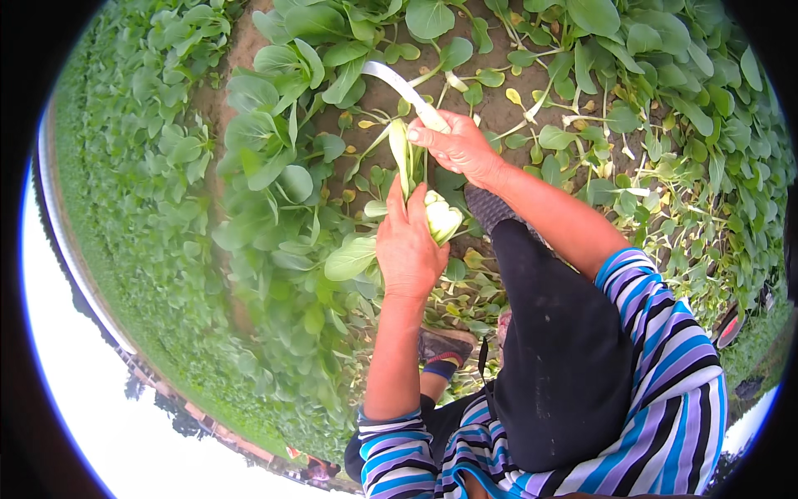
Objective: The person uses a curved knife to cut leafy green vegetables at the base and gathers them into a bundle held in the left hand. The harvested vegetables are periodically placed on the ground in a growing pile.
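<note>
My left hand [410,249] grips a head of bok choy [441,217], its pale cut base pointing right and its leaves partly hidden under the hand. A long pale green leaf stalk [399,150] stands up between the left fingers and my right hand [454,145]. The right hand is closed around the handle of a curved knife [399,87], whose blade points up and to the left over the plants. The thumb lies along the handle, close to the top of the stalk.
Standing bok choy plants [268,143] grow in rows on the left and along the top right. Trimmed yellow and green leaves [648,212] litter the soil on the right. My bent knee [530,299] and a shoe [446,344] are below the hands. A person [319,469] is far off at the bottom.
</note>
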Action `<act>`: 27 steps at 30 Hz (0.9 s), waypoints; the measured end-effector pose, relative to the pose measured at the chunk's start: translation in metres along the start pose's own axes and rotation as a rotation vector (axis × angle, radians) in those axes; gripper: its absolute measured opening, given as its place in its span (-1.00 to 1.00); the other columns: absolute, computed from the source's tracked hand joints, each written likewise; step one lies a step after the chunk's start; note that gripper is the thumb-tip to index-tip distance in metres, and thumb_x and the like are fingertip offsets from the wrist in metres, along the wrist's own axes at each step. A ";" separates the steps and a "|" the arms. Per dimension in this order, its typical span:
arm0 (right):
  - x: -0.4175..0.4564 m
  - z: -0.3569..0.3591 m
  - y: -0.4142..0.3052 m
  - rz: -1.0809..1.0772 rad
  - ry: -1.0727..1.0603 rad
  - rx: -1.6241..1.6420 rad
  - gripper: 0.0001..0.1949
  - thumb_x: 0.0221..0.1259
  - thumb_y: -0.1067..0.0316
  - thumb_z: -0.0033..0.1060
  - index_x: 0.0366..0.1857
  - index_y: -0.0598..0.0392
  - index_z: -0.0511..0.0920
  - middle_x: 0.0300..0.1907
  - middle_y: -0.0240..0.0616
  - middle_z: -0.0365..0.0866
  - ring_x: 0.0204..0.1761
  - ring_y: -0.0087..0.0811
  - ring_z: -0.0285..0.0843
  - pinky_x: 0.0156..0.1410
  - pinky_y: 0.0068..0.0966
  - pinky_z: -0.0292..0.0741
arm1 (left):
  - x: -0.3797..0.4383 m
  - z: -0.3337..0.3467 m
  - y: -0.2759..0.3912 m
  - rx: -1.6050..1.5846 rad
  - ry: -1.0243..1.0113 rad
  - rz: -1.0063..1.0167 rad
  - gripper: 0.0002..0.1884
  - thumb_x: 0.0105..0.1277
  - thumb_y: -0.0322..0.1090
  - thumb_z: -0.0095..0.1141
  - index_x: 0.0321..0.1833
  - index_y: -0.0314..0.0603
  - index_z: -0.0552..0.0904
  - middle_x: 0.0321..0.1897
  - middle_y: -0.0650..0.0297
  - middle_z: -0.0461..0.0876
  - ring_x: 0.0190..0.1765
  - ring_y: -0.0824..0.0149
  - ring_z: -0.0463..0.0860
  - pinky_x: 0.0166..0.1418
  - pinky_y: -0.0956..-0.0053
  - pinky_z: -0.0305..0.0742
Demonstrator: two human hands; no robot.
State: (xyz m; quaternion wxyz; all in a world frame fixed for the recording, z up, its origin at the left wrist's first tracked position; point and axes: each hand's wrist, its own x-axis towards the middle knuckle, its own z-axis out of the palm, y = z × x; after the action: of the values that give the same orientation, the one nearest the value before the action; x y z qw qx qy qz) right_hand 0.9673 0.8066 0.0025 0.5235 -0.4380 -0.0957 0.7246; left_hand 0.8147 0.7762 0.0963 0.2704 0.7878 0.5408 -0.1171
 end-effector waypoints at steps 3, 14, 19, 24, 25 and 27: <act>0.000 -0.006 -0.007 -0.042 0.112 -0.008 -0.73 0.17 0.26 0.50 -0.25 0.09 0.54 -0.56 -0.59 0.39 -0.69 -0.78 0.16 -0.64 -0.71 0.09 | -0.015 -0.003 -0.001 -0.063 0.104 0.054 -0.15 -0.17 -0.44 0.46 0.32 -0.10 0.40 0.40 0.07 0.28 0.17 -0.06 0.58 0.15 0.15 0.58; 0.019 -0.018 0.026 0.236 0.113 -0.053 -0.62 0.19 0.07 0.48 -0.11 0.10 0.57 -0.61 -0.65 0.27 -0.68 -0.80 0.10 -0.64 -0.72 0.05 | 0.005 0.011 -0.016 -0.094 0.163 -0.020 -0.04 -0.20 -0.44 0.47 0.40 -0.13 0.31 0.31 0.01 0.35 0.23 -0.09 0.53 0.24 0.17 0.53; 0.021 -0.013 0.030 0.262 0.025 0.143 -0.71 0.27 0.17 0.40 -0.10 0.10 0.57 -0.61 -0.66 0.22 -0.67 -0.82 0.07 -0.62 -0.75 0.03 | 0.003 0.010 -0.013 -0.111 0.086 0.012 -0.06 -0.20 -0.42 0.48 0.39 -0.09 0.35 0.35 0.01 0.34 0.25 -0.08 0.52 0.25 0.15 0.53; 0.010 -0.029 -0.001 -0.033 0.045 0.065 -0.74 0.18 0.29 0.47 -0.18 0.14 0.58 -0.53 -0.55 0.48 -0.68 -0.78 0.15 -0.64 -0.71 0.10 | -0.012 -0.018 0.005 -0.241 0.220 0.086 -0.02 -0.17 -0.49 0.42 0.46 -0.19 0.28 0.39 -0.04 0.33 0.31 -0.06 0.48 0.35 0.18 0.45; -0.001 -0.025 -0.018 -0.090 0.038 -0.044 -0.73 0.17 0.32 0.45 -0.14 0.18 0.58 -0.46 -0.49 0.55 -0.72 -0.80 0.17 -0.67 -0.75 0.08 | -0.017 -0.027 0.005 -0.266 0.301 0.113 -0.01 -0.17 -0.50 0.40 0.47 -0.22 0.25 0.40 -0.04 0.32 0.30 -0.06 0.50 0.37 0.19 0.44; -0.019 -0.026 -0.047 -0.040 -0.103 -0.272 -0.65 0.10 0.34 0.49 -0.06 0.21 0.59 -0.34 -0.41 0.64 -0.57 -0.76 0.41 -0.50 -0.75 0.36 | -0.024 -0.043 0.006 -0.915 0.255 -0.006 0.06 -0.10 -0.56 0.37 0.54 -0.40 0.08 0.41 -0.01 0.37 0.30 0.23 0.49 0.39 0.33 0.41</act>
State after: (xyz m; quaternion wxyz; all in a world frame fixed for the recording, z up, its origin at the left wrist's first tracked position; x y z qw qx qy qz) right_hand 1.0196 0.8031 0.0248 0.4678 -0.4650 -0.2286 0.7160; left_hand 0.8063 0.7794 0.1456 0.5207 0.5945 0.5679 0.2302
